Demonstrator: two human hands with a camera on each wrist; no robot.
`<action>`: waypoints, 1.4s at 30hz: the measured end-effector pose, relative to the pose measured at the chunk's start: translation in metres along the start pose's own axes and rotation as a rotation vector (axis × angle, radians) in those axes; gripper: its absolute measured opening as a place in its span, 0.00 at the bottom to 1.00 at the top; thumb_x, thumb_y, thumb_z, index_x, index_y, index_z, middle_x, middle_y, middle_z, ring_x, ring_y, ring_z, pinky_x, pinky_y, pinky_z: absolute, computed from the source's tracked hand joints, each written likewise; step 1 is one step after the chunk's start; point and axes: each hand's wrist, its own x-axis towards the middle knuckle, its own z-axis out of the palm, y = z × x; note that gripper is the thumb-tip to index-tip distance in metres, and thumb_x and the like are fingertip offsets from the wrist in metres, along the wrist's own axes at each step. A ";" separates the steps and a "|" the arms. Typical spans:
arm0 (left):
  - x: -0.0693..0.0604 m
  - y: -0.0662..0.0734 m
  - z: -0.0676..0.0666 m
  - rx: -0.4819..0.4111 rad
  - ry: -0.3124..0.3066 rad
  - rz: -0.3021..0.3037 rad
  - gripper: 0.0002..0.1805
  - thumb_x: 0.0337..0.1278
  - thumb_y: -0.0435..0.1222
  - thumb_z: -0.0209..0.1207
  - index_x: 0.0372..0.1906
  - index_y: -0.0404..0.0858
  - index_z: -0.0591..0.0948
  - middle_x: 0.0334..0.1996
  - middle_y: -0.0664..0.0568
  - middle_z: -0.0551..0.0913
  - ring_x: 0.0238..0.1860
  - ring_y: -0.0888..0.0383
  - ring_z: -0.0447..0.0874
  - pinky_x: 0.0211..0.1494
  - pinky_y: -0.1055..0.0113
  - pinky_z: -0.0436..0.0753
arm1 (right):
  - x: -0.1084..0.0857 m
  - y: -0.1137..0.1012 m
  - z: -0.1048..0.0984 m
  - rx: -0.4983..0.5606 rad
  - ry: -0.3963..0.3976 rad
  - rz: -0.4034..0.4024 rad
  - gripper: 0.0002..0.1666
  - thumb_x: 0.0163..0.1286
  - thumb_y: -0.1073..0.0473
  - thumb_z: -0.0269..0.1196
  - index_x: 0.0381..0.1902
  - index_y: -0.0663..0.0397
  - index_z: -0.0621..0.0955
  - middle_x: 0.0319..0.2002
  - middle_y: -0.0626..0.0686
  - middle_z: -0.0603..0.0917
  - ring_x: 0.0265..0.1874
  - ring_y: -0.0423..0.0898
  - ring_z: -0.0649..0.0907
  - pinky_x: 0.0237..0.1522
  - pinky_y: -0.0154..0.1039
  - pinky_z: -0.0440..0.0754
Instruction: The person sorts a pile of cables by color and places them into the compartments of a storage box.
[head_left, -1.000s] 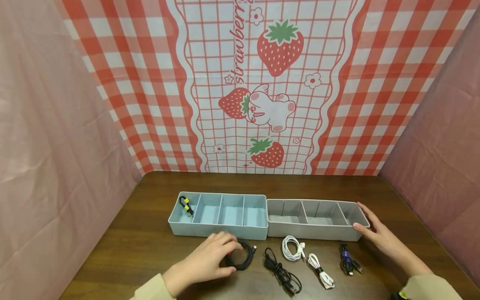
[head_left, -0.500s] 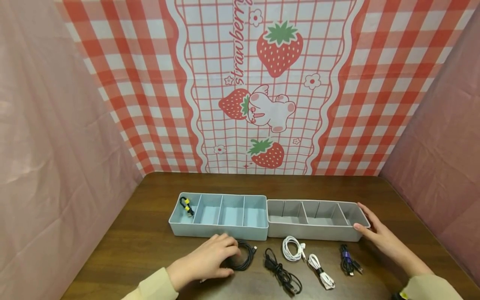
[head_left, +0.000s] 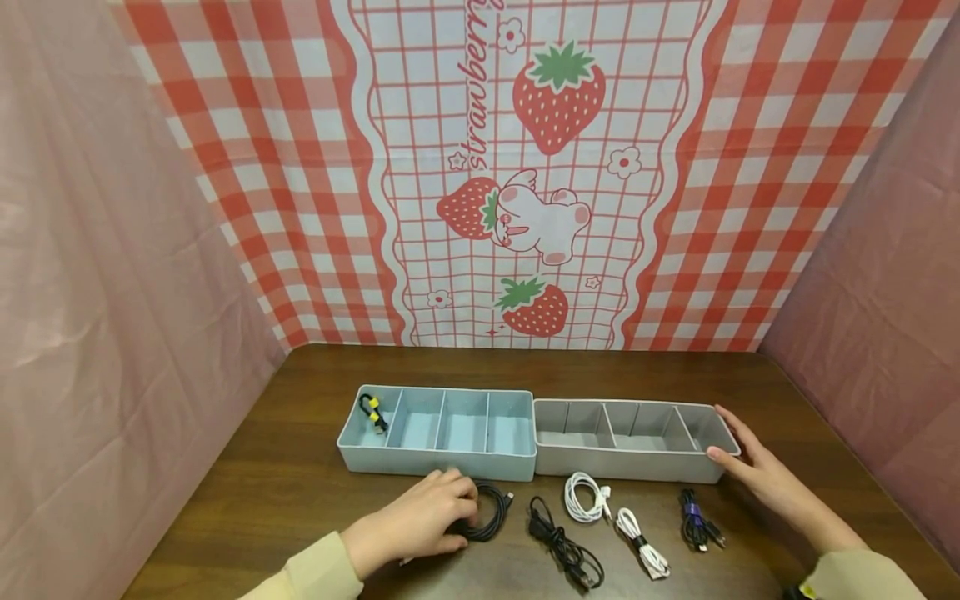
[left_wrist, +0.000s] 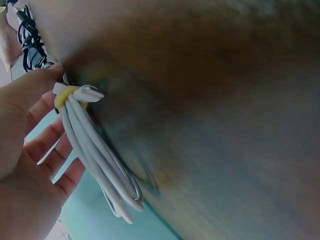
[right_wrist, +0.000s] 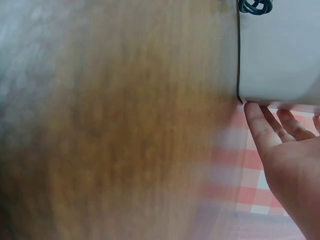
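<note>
My left hand [head_left: 423, 517] is low over the table with its fingers on the left side of a coiled black cable [head_left: 497, 521]. Thumb and fingers close on the cable near its edge; the exact contact is hidden. Under the palm, in the left wrist view, lies a bundled white cable [left_wrist: 95, 150] with a yellow tie. At the far right, my right hand [head_left: 772, 492] holds the end of a grey divided storage box [head_left: 630, 462], thumb at the front corner and fingertips at the back one. In the right wrist view, its fingers [right_wrist: 255, 117] touch the box's end wall.
A light blue divided box [head_left: 435, 461] adjoins the grey one; a short black cable with yellow ties [head_left: 372, 414] lies in its leftmost compartment. In front lie another black cable [head_left: 562, 546], two white cables [head_left: 587, 500] and a purple-tied dark cable [head_left: 697, 523].
My left hand has shifted slightly and lowered onto the black cable, its thumb and fingers drawing closer together. The right hand and boxes stay put.
</note>
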 end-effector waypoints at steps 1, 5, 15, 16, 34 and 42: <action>0.000 0.000 0.000 0.003 0.003 0.003 0.10 0.40 0.49 0.69 0.29 0.53 0.82 0.38 0.62 0.75 0.41 0.64 0.70 0.41 0.70 0.70 | 0.000 0.000 0.000 0.000 -0.003 0.005 0.43 0.73 0.56 0.52 0.75 0.50 0.41 0.67 0.71 0.54 0.53 0.26 0.64 0.40 0.18 0.68; 0.001 0.000 -0.001 0.009 0.010 0.014 0.10 0.40 0.48 0.70 0.28 0.53 0.81 0.37 0.62 0.75 0.40 0.64 0.70 0.39 0.71 0.69 | 0.001 -0.001 0.000 -0.001 -0.016 0.025 0.43 0.74 0.55 0.51 0.75 0.51 0.40 0.68 0.71 0.52 0.59 0.57 0.65 0.40 0.18 0.67; 0.002 0.001 -0.002 -0.008 0.002 0.008 0.10 0.39 0.46 0.69 0.26 0.53 0.79 0.35 0.63 0.73 0.39 0.64 0.68 0.40 0.71 0.68 | 0.001 -0.001 0.000 0.021 -0.022 0.032 0.43 0.74 0.55 0.51 0.75 0.51 0.39 0.68 0.72 0.49 0.59 0.69 0.60 0.39 0.18 0.66; 0.002 0.002 -0.002 -0.012 0.001 0.008 0.10 0.38 0.46 0.69 0.25 0.53 0.79 0.34 0.63 0.73 0.38 0.65 0.68 0.39 0.71 0.68 | 0.001 -0.002 0.000 0.021 -0.022 0.032 0.43 0.74 0.55 0.51 0.75 0.52 0.39 0.68 0.72 0.50 0.59 0.69 0.61 0.39 0.18 0.66; 0.004 0.004 -0.015 -0.009 0.034 0.007 0.14 0.36 0.44 0.68 0.24 0.51 0.73 0.31 0.63 0.71 0.35 0.65 0.66 0.37 0.73 0.66 | 0.001 -0.005 -0.001 0.015 -0.023 0.031 0.44 0.74 0.55 0.51 0.75 0.52 0.39 0.68 0.73 0.51 0.59 0.70 0.61 0.39 0.18 0.66; 0.004 0.005 -0.020 0.029 0.119 -0.002 0.15 0.40 0.47 0.69 0.25 0.50 0.72 0.31 0.63 0.72 0.36 0.64 0.68 0.39 0.70 0.68 | 0.000 -0.005 0.000 0.007 -0.014 0.031 0.44 0.74 0.55 0.51 0.75 0.51 0.39 0.68 0.72 0.51 0.59 0.56 0.66 0.40 0.19 0.68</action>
